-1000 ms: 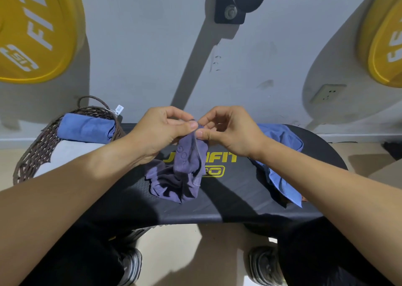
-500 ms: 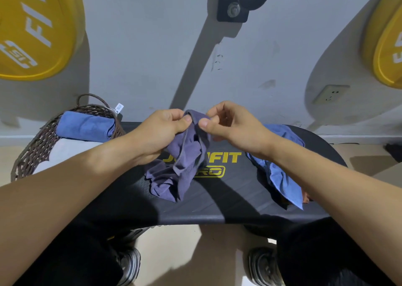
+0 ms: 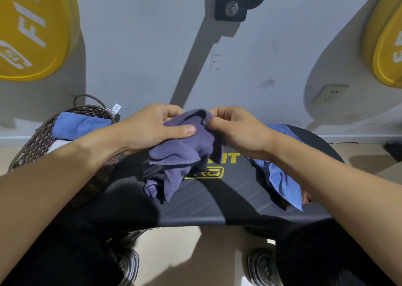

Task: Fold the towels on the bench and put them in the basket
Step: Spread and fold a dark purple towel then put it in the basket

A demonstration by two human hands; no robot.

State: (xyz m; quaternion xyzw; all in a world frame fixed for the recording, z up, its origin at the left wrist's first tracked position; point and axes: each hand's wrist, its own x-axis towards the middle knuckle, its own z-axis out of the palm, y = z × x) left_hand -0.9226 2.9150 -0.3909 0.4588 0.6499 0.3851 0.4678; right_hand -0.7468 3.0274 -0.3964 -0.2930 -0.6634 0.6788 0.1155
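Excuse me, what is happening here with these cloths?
A person is sorting towels at a black bench. Both the left hand and the right hand pinch the top edge of a crumpled purple towel. A blue towel lies unfolded on the bench. A folded blue one is in the basket.

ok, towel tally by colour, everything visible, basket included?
Purple: 1, purple towel, held over the bench by left hand and right hand
Blue: 2, folded towel in the basket, loose towel on the bench
Total: 3
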